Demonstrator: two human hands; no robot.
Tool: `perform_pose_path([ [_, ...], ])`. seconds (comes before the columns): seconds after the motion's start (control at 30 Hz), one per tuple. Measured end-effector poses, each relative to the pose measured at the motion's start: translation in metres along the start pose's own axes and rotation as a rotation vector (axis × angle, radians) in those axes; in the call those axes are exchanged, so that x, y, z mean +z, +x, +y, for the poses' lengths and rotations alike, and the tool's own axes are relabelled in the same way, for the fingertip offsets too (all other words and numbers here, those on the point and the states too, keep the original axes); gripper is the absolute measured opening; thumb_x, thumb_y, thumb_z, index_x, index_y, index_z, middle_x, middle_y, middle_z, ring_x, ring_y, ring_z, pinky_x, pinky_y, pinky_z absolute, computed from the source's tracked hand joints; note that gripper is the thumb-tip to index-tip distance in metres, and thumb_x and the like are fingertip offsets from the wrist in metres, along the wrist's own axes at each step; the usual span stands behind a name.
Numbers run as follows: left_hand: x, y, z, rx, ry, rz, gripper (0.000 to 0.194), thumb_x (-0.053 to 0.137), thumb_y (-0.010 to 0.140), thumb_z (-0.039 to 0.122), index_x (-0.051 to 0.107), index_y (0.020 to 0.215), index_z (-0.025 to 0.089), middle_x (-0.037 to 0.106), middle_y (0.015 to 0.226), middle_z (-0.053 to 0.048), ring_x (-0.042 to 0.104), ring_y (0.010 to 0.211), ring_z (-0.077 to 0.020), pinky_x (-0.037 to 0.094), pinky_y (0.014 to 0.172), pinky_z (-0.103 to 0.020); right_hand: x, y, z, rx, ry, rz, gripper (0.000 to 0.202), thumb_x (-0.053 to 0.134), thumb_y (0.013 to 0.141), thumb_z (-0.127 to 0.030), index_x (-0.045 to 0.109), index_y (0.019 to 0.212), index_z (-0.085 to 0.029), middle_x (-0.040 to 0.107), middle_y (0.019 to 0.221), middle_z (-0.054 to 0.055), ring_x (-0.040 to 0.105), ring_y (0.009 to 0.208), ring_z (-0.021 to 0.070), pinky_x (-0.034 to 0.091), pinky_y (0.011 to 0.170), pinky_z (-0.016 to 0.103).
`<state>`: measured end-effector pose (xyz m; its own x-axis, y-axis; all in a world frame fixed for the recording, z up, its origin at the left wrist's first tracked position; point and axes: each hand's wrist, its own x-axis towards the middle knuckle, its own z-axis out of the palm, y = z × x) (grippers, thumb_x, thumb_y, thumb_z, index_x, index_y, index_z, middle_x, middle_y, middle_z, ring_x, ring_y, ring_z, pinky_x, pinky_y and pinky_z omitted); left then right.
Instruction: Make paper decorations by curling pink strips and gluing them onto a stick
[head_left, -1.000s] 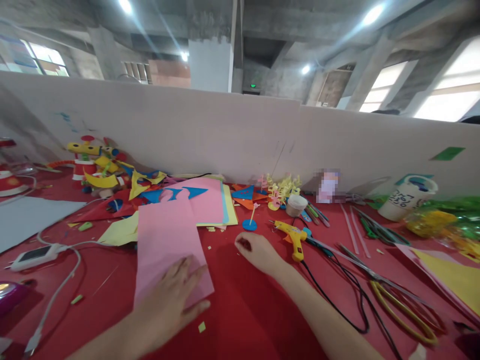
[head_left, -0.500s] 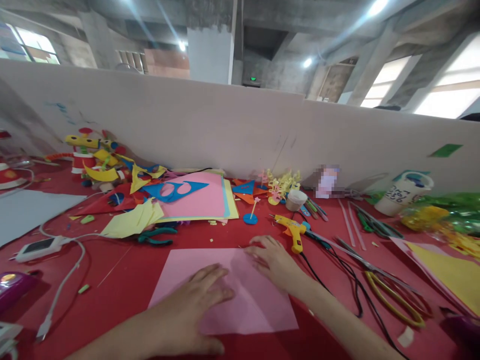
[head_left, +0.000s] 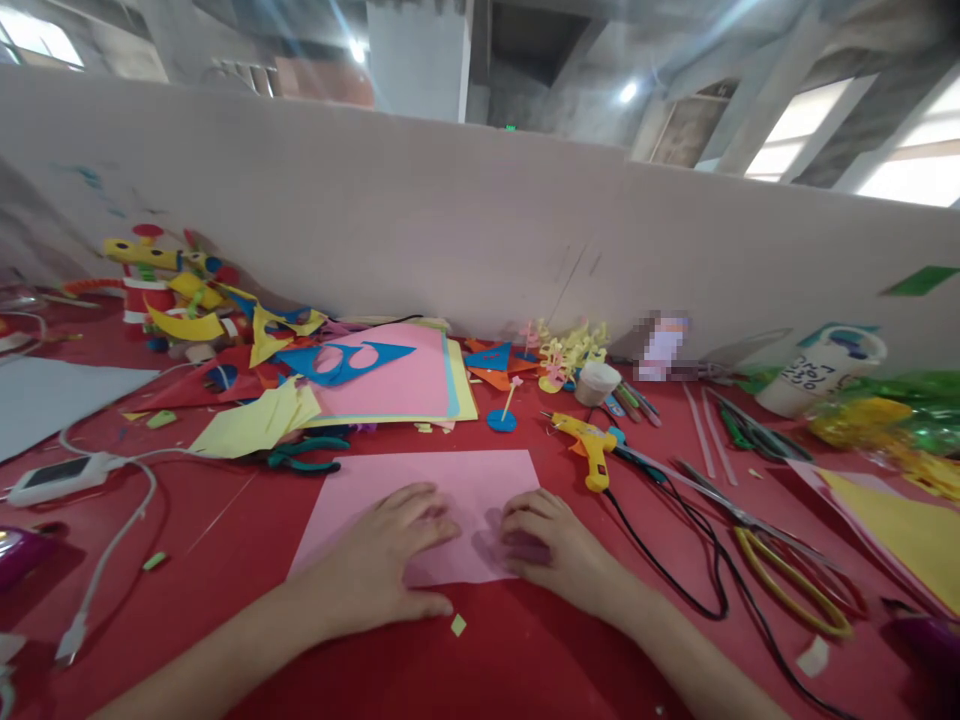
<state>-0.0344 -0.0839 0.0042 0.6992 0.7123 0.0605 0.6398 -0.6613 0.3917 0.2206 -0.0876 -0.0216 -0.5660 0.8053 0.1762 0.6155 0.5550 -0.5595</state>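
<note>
A sheet of pink paper (head_left: 465, 480) lies on the red table in front of me. My left hand (head_left: 390, 560) is over its left and near part, thumb and fingers spread apart, holding nothing. At the sheet's right edge is my right hand (head_left: 551, 550), its fingers bent and apart with the tips at the paper; nothing shows between them. Parts of the sheet's near and right edges are hidden under the hands. Close to my left thumb lies a small yellow-green paper scrap (head_left: 458, 625).
Right of the sheet lie a yellow glue gun (head_left: 592, 445) with a black cord and yellow-handled scissors (head_left: 791, 580). Green-handled pliers (head_left: 307, 455) lie beyond its left corner. Behind are stacked coloured sheets (head_left: 375, 390), a white cup (head_left: 598, 383) and a low white partition (head_left: 420, 220).
The pink paper has shifted away from me, baring the small scrap near my left thumb. My right hand has come down to the sheet's near right side. The camera view has tilted down.
</note>
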Motion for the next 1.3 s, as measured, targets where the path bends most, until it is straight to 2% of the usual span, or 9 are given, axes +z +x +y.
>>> perform_pose_path([
  [0.17, 0.008, -0.001, 0.012, 0.082, -0.075, 0.053, 0.023, 0.054, 0.081, 0.032, 0.06, 0.102, 0.024, 0.059, 0.103, -0.005, 0.051, 0.101, -0.0216, 0.043, 0.086, -0.036, 0.0, 0.0, -0.002, 0.001, -0.021, 0.027, 0.012, 0.058, 0.081, -0.034, 0.061, 0.088, -0.024, 0.059, 0.099, 0.004, 0.051, 0.096, 0.0179, 0.04, 0.084, 0.033],
  [0.33, 0.01, 0.0, 0.012, 0.117, -0.046, 0.077, 0.015, 0.05, 0.084, 0.028, 0.06, 0.094, 0.021, 0.06, 0.096, -0.004, 0.052, 0.093, -0.0194, 0.044, 0.082, -0.034, 0.0, 0.0, -0.003, -0.001, -0.03, 0.035, 0.007, 0.058, 0.081, -0.027, 0.061, 0.088, -0.024, 0.061, 0.098, 0.003, 0.052, 0.095, 0.0166, 0.041, 0.083, 0.031],
  [0.5, 0.013, -0.002, 0.014, 0.193, -0.033, 0.161, 0.023, 0.039, 0.09, 0.02, 0.061, 0.091, 0.021, 0.062, 0.085, -0.004, 0.055, 0.083, -0.0164, 0.046, 0.077, -0.031, -0.002, -0.001, -0.004, 0.002, -0.018, 0.074, 0.013, 0.047, 0.087, -0.021, 0.06, 0.088, -0.023, 0.064, 0.094, 0.004, 0.055, 0.09, 0.0151, 0.042, 0.081, 0.03],
  [0.6, 0.013, -0.002, 0.014, 0.198, -0.03, 0.18, 0.024, 0.037, 0.09, 0.02, 0.062, 0.092, 0.021, 0.063, 0.083, -0.004, 0.057, 0.081, -0.0163, 0.047, 0.074, -0.03, -0.005, -0.003, -0.007, -0.004, -0.011, 0.077, 0.013, 0.051, 0.085, -0.03, 0.06, 0.088, -0.021, 0.065, 0.094, 0.005, 0.056, 0.089, 0.0166, 0.043, 0.081, 0.032],
  [0.7, 0.014, -0.002, 0.012, 0.189, 0.0, 0.181, 0.025, 0.037, 0.091, 0.022, 0.061, 0.095, 0.021, 0.064, 0.084, -0.004, 0.057, 0.082, -0.0163, 0.048, 0.074, -0.03, -0.007, -0.004, -0.007, -0.053, -0.045, 0.075, 0.023, 0.063, 0.074, -0.042, 0.06, 0.085, -0.021, 0.065, 0.097, 0.006, 0.056, 0.093, 0.0193, 0.04, 0.086, 0.035],
  [0.83, 0.016, -0.003, 0.009, 0.166, 0.024, 0.175, 0.025, 0.037, 0.091, 0.023, 0.061, 0.098, 0.023, 0.064, 0.084, -0.003, 0.057, 0.082, -0.0162, 0.047, 0.075, -0.03, -0.007, -0.005, -0.004, -0.11, -0.091, 0.042, 0.006, 0.057, 0.082, -0.028, 0.061, 0.081, -0.025, 0.066, 0.098, 0.002, 0.058, 0.095, 0.016, 0.035, 0.094, 0.038],
  [1.0, 0.013, -0.003, 0.01, 0.17, -0.035, 0.131, 0.022, 0.04, 0.089, 0.022, 0.062, 0.092, 0.022, 0.064, 0.082, -0.004, 0.056, 0.08, -0.0161, 0.046, 0.074, -0.029, -0.011, -0.009, -0.004, -0.076, -0.082, 0.013, 0.008, 0.062, 0.077, -0.026, 0.065, 0.084, -0.029, 0.065, 0.106, -0.001, 0.059, 0.099, 0.0155, 0.027, 0.103, 0.042],
  [1.13, 0.007, -0.002, 0.013, 0.166, -0.053, 0.05, 0.02, 0.04, 0.088, 0.018, 0.061, 0.09, 0.021, 0.063, 0.083, -0.004, 0.055, 0.08, -0.0163, 0.045, 0.072, -0.029, -0.016, -0.01, -0.008, -0.036, -0.039, -0.054, 0.008, 0.064, 0.075, -0.025, 0.066, 0.081, -0.028, 0.065, 0.109, 0.0, 0.058, 0.102, 0.0171, 0.029, 0.103, 0.043],
  [1.3, 0.003, -0.003, 0.013, 0.14, -0.065, 0.027, 0.022, 0.039, 0.088, 0.018, 0.061, 0.09, 0.021, 0.062, 0.081, -0.003, 0.054, 0.08, -0.0161, 0.043, 0.071, -0.028, -0.017, -0.009, -0.006, -0.032, -0.009, -0.043, 0.007, 0.065, 0.073, -0.019, 0.067, 0.076, -0.025, 0.064, 0.109, 0.0, 0.057, 0.102, 0.0165, 0.038, 0.097, 0.036],
])
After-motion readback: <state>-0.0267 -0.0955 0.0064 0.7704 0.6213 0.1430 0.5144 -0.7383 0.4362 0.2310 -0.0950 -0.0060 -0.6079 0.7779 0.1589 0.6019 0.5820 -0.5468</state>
